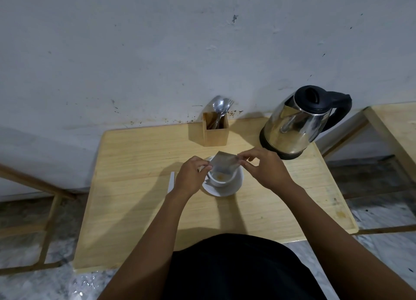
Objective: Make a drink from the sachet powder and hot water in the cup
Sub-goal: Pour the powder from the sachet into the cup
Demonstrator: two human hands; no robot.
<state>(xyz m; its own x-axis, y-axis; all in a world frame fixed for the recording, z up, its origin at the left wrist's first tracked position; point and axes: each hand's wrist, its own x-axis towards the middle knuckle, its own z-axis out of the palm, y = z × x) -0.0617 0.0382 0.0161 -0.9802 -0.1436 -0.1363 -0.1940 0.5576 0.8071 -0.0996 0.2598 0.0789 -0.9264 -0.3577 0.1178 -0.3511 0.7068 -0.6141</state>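
Note:
A white cup stands on a white saucer in the middle of the wooden table. A little brownish powder lies at the cup's bottom. Both hands hold a grey sachet tilted directly over the cup. My left hand pinches its left edge. My right hand pinches its upper right corner. A steel kettle with a black lid and handle stands at the back right of the table.
A wooden holder with spoons and forks stands at the back against the wall. A thin white strip lies left of my left hand. A second wooden table is at the far right.

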